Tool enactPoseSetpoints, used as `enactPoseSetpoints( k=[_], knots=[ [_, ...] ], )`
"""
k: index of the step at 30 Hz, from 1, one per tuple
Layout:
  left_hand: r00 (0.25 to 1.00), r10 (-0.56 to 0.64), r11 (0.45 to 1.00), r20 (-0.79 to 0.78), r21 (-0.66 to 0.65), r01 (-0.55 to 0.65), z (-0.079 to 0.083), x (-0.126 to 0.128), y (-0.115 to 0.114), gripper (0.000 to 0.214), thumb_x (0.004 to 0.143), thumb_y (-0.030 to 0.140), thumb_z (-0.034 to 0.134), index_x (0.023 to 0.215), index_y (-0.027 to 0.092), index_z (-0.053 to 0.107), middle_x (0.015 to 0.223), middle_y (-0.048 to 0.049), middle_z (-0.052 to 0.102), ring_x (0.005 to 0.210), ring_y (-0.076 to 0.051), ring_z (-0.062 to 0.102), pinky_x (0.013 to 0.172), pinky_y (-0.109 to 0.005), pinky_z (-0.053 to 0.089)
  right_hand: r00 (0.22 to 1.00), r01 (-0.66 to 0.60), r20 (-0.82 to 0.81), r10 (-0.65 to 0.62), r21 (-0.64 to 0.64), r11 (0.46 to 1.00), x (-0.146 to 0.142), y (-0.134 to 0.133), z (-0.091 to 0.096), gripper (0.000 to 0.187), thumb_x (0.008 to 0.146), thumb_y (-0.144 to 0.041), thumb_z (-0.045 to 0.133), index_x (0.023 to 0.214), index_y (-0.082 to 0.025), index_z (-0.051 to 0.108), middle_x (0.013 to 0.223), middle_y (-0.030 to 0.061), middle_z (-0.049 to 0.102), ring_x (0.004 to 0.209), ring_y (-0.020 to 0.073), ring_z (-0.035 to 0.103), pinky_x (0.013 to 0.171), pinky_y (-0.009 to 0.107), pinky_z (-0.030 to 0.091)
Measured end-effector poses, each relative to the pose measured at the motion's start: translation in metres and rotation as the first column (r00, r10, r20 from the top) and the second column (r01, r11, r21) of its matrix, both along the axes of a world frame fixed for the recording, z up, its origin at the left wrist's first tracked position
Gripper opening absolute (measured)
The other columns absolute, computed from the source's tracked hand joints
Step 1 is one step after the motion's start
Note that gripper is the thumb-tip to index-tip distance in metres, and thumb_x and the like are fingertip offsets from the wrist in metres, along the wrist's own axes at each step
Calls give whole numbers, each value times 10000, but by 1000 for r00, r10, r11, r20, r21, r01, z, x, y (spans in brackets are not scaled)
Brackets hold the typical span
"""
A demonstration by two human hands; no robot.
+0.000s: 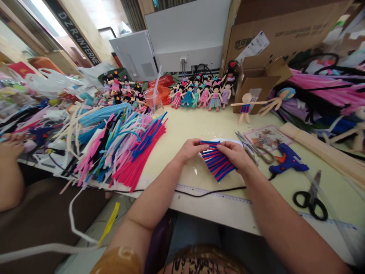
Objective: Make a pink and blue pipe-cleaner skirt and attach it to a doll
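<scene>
Just this side of the table [176, 129], the left sleeve [118, 260] is mustard-brown with a pale marking; the brownish top [205, 264] bears black and gold marks. The left hand [190, 150] and right hand [235, 154] are bare.

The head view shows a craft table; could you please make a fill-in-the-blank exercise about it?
1. The left hand and the right hand hold pink and ____ strips.
2. The glue gun lies between two pairs of ____.
3. The pair nearer the front edge of the table has ____ handles.
Missing words: blue; scissors; black.
</scene>
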State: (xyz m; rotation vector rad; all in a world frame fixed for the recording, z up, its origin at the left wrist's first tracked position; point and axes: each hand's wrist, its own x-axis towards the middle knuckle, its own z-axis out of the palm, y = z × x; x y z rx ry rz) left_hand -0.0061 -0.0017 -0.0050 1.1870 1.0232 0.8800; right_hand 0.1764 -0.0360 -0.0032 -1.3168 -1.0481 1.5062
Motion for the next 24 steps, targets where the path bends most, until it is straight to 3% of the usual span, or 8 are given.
enactPoseSetpoints(
  k=[6,9,20,24],
  knots=[
    [995,42,994,87,-105,-33,-7,8,-2,337,556,353,796,788,128,702,699,-17,661,665,-127,575,710,-304,444,1000,31,-1,-31,-23,999,-2,1,-1,332,594,-454,761,671,-195,569,550,-41,596,457,115,524,453,235,402],
    [996,42,996,81,-86,-35,-8,9,-2,339,525,317,819,773,122,697,735,-29,682,688,-140,594,737,-321,466,999,46,-1,-46,-23,999,-3,2,-2,326,582,-438,768,685,-192,579,566,-33,609,470,119,537,466,240,419],
    [962,-36,993,-271,97,64,-5,1,0,233,627,287,747,777,121,682,683,3,635,663,-122,560,681,-282,444,990,23,140,-23,2,1000,0,1,-5,274,612,-411,740,682,-182,607,562,-24,607,475,121,540,449,233,413],
    [981,-134,990,-142,12,137,-2,-2,0,322,605,318,771,845,124,682,741,-11,647,697,-126,564,697,-281,434,991,47,121,-49,21,999,1,0,-3,275,608,-419,738,666,-193,593,570,-23,612,487,129,545,466,243,424]
  ],
)
